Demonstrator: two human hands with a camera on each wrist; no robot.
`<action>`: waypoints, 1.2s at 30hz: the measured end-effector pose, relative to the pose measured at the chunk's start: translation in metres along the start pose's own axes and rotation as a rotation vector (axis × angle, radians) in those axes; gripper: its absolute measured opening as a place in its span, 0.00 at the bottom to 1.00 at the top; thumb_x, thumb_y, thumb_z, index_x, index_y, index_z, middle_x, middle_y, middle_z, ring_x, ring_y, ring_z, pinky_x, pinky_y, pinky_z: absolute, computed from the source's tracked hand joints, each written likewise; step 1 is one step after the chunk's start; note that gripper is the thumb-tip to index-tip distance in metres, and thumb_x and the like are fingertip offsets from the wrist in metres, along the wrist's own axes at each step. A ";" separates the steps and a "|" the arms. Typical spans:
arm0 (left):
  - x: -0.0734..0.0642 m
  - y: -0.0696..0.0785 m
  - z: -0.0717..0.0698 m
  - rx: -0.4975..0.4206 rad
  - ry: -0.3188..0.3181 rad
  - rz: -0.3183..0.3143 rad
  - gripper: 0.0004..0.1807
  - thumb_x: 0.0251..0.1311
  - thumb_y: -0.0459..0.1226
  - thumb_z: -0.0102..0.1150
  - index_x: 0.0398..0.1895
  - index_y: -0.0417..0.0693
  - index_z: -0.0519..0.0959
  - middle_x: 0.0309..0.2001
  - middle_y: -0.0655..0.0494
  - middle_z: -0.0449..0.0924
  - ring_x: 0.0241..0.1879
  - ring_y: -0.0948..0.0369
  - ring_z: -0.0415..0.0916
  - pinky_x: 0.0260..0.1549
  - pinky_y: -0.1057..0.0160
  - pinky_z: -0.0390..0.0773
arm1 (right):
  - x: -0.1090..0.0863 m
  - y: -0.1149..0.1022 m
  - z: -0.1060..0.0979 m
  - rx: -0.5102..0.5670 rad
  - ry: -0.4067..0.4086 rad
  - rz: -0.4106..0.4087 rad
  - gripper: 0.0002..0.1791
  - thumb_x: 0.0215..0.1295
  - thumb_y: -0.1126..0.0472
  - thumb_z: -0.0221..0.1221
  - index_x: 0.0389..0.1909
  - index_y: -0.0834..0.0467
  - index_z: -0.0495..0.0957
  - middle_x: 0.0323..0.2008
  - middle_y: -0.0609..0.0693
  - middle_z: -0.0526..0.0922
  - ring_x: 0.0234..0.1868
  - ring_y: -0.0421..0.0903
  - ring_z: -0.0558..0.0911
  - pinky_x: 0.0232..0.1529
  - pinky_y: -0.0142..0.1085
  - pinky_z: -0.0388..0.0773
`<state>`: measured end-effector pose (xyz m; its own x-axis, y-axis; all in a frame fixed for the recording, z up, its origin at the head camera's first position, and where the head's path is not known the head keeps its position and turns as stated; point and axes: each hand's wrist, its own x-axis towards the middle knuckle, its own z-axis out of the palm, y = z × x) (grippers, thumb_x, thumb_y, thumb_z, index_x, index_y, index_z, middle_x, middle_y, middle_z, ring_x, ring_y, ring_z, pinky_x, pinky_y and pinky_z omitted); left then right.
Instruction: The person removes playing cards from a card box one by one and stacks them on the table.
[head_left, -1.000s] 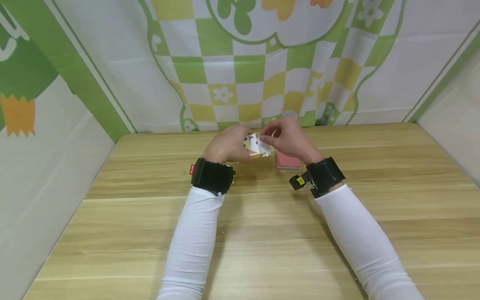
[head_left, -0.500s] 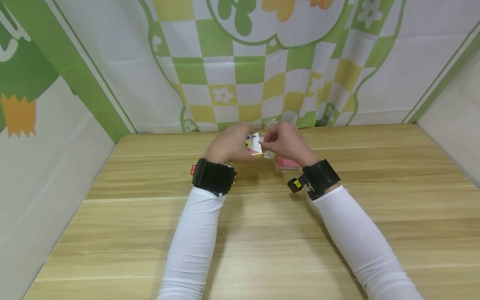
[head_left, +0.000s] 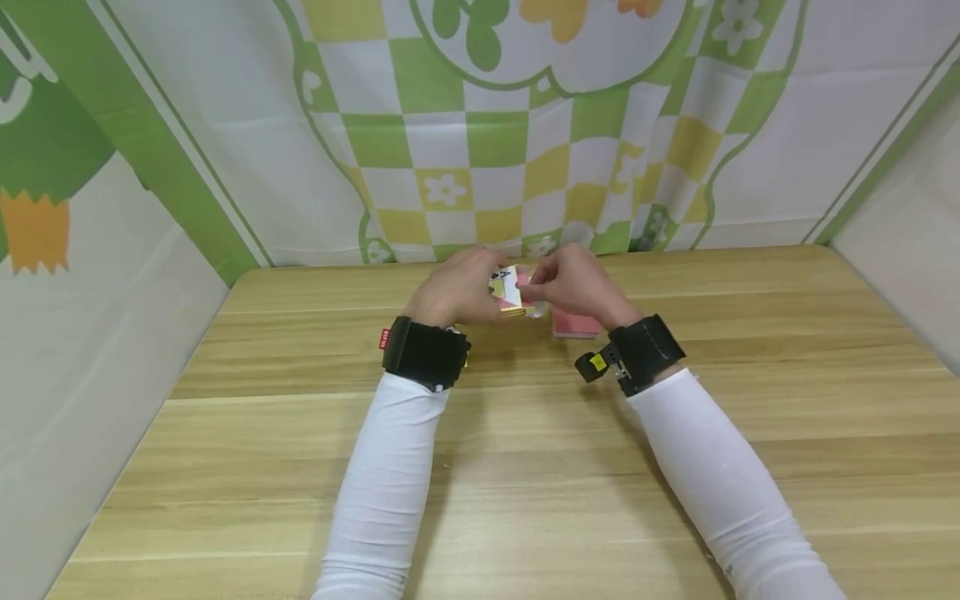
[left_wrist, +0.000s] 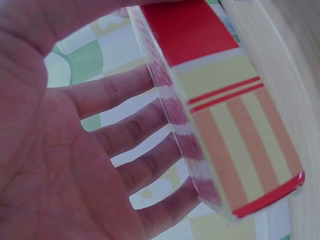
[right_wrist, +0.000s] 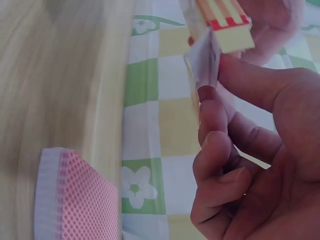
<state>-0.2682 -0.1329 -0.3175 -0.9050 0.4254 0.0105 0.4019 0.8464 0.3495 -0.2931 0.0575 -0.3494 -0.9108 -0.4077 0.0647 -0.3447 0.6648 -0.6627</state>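
Observation:
A playing card box (head_left: 507, 292) with an ace printed on its face is held up off the table by my left hand (head_left: 457, 288). In the left wrist view, the fingers reach across the back of the box (left_wrist: 220, 115), whose side is red and striped. My right hand (head_left: 576, 285) is at the box's right end. Its thumb and forefinger pinch a pale end flap (right_wrist: 204, 62) in the right wrist view, while the other fingers are curled. Just below the right hand, a stack of red-backed playing cards (head_left: 576, 325) lies on the table, partly hidden by that hand.
The wooden table (head_left: 480, 467) runs back to a checkered green, yellow and white cloth (head_left: 495, 167). Cloth walls stand at the left and right. Both wrists carry black straps (head_left: 426, 353) with small cameras.
My right hand has come down slightly with the flap beside the box. A red-patterned patch now shows by its fingertips. The left hand and the card stack stay in place.

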 end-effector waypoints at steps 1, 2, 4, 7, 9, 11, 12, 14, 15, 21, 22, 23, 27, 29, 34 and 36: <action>0.000 0.000 0.000 -0.001 -0.001 -0.004 0.31 0.33 0.41 0.67 0.49 0.50 0.73 0.42 0.59 0.69 0.39 0.60 0.66 0.32 0.65 0.69 | 0.000 0.001 -0.002 0.010 -0.006 0.012 0.15 0.50 0.43 0.63 0.22 0.50 0.81 0.23 0.45 0.80 0.25 0.45 0.71 0.26 0.36 0.67; 0.000 0.000 0.000 -0.004 -0.002 -0.009 0.31 0.33 0.41 0.67 0.49 0.50 0.73 0.42 0.59 0.69 0.39 0.60 0.66 0.33 0.65 0.69 | -0.001 0.001 -0.003 0.015 -0.011 0.025 0.16 0.49 0.42 0.63 0.22 0.51 0.81 0.23 0.46 0.80 0.25 0.44 0.71 0.25 0.36 0.67; 0.000 0.000 0.000 -0.004 -0.003 -0.018 0.32 0.32 0.42 0.68 0.49 0.50 0.73 0.42 0.59 0.69 0.39 0.60 0.66 0.33 0.65 0.69 | -0.002 0.003 -0.007 0.018 -0.015 0.044 0.17 0.47 0.41 0.64 0.22 0.52 0.80 0.23 0.49 0.80 0.24 0.44 0.69 0.25 0.37 0.65; 0.000 0.000 -0.001 -0.004 0.000 -0.024 0.32 0.32 0.42 0.68 0.49 0.50 0.73 0.42 0.60 0.70 0.40 0.61 0.66 0.34 0.64 0.69 | -0.003 0.005 -0.013 0.021 -0.016 0.062 0.18 0.47 0.43 0.65 0.21 0.54 0.81 0.20 0.50 0.77 0.23 0.42 0.65 0.23 0.35 0.62; 0.000 0.000 -0.001 0.001 0.001 -0.023 0.32 0.32 0.41 0.67 0.49 0.50 0.73 0.42 0.60 0.70 0.40 0.61 0.65 0.35 0.64 0.68 | -0.004 0.007 -0.016 0.027 -0.023 0.068 0.18 0.46 0.44 0.66 0.21 0.57 0.81 0.18 0.49 0.74 0.21 0.42 0.63 0.22 0.35 0.60; -0.001 0.000 -0.001 -0.002 0.003 -0.019 0.32 0.31 0.40 0.67 0.49 0.50 0.73 0.42 0.60 0.70 0.41 0.61 0.65 0.35 0.64 0.68 | -0.004 0.010 -0.018 0.033 -0.039 0.074 0.19 0.47 0.45 0.66 0.22 0.59 0.81 0.16 0.48 0.72 0.21 0.41 0.62 0.22 0.34 0.58; -0.001 -0.001 -0.001 -0.003 0.005 -0.015 0.32 0.31 0.40 0.67 0.49 0.50 0.73 0.42 0.60 0.70 0.41 0.61 0.65 0.36 0.64 0.68 | -0.004 0.010 -0.020 0.034 -0.052 0.077 0.19 0.47 0.45 0.66 0.22 0.59 0.81 0.16 0.48 0.72 0.20 0.41 0.62 0.22 0.35 0.58; -0.001 -0.001 -0.001 -0.005 0.005 -0.011 0.33 0.31 0.40 0.67 0.50 0.50 0.73 0.43 0.60 0.71 0.42 0.61 0.65 0.37 0.64 0.68 | -0.005 0.013 -0.022 0.034 -0.077 0.084 0.19 0.48 0.46 0.66 0.23 0.59 0.81 0.17 0.49 0.73 0.21 0.42 0.64 0.23 0.35 0.60; 0.000 -0.001 -0.001 -0.007 0.005 -0.010 0.34 0.31 0.40 0.67 0.51 0.50 0.73 0.45 0.60 0.71 0.43 0.61 0.65 0.37 0.64 0.68 | -0.005 0.013 -0.023 0.034 -0.091 0.088 0.18 0.48 0.46 0.65 0.24 0.59 0.81 0.19 0.50 0.75 0.22 0.42 0.65 0.24 0.35 0.62; 0.000 -0.001 -0.001 -0.003 0.002 -0.020 0.37 0.30 0.40 0.69 0.53 0.50 0.73 0.47 0.59 0.71 0.44 0.61 0.65 0.38 0.64 0.68 | -0.007 0.013 -0.029 0.021 -0.075 0.091 0.16 0.48 0.49 0.66 0.28 0.59 0.81 0.28 0.57 0.80 0.29 0.46 0.71 0.29 0.38 0.67; 0.000 -0.001 -0.001 -0.002 0.002 -0.023 0.37 0.30 0.40 0.69 0.53 0.50 0.73 0.47 0.59 0.71 0.43 0.61 0.65 0.38 0.64 0.68 | -0.008 0.012 -0.029 0.017 -0.053 0.078 0.16 0.48 0.49 0.66 0.27 0.59 0.80 0.27 0.56 0.80 0.29 0.46 0.71 0.29 0.38 0.67; 0.000 -0.001 -0.001 0.001 0.001 -0.026 0.37 0.29 0.40 0.68 0.53 0.50 0.73 0.47 0.60 0.71 0.43 0.61 0.65 0.38 0.64 0.68 | -0.008 0.011 -0.030 0.013 -0.031 0.062 0.15 0.47 0.50 0.67 0.27 0.58 0.80 0.27 0.55 0.80 0.29 0.46 0.72 0.29 0.38 0.68; 0.000 0.000 0.000 -0.004 0.004 -0.024 0.32 0.29 0.39 0.67 0.48 0.52 0.74 0.42 0.61 0.71 0.41 0.61 0.65 0.35 0.63 0.69 | -0.008 0.006 -0.031 0.001 0.033 -0.055 0.14 0.45 0.51 0.68 0.28 0.55 0.77 0.27 0.50 0.78 0.30 0.47 0.75 0.32 0.39 0.70; -0.001 0.000 0.000 -0.006 0.008 -0.020 0.30 0.29 0.39 0.66 0.45 0.53 0.74 0.40 0.60 0.72 0.40 0.61 0.65 0.34 0.63 0.69 | -0.007 0.005 -0.031 -0.009 0.029 -0.144 0.16 0.44 0.51 0.68 0.31 0.54 0.77 0.30 0.48 0.77 0.34 0.46 0.74 0.34 0.39 0.70; -0.001 0.000 0.000 -0.014 0.018 -0.019 0.30 0.29 0.39 0.67 0.46 0.53 0.74 0.40 0.61 0.71 0.39 0.61 0.66 0.32 0.63 0.70 | -0.005 0.005 -0.026 -0.018 -0.058 -0.332 0.28 0.38 0.49 0.71 0.42 0.52 0.75 0.44 0.44 0.75 0.49 0.46 0.70 0.46 0.42 0.68; -0.001 0.001 0.001 -0.012 0.018 -0.021 0.32 0.30 0.40 0.68 0.48 0.53 0.73 0.41 0.61 0.71 0.40 0.61 0.66 0.33 0.63 0.70 | -0.005 0.004 -0.022 -0.027 -0.087 -0.352 0.31 0.36 0.48 0.72 0.45 0.51 0.73 0.46 0.43 0.74 0.51 0.46 0.70 0.48 0.42 0.67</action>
<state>-0.2671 -0.1323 -0.3180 -0.9154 0.4020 0.0198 0.3814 0.8508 0.3615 -0.2953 0.0760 -0.3361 -0.7129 -0.6654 0.2215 -0.6408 0.4897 -0.5912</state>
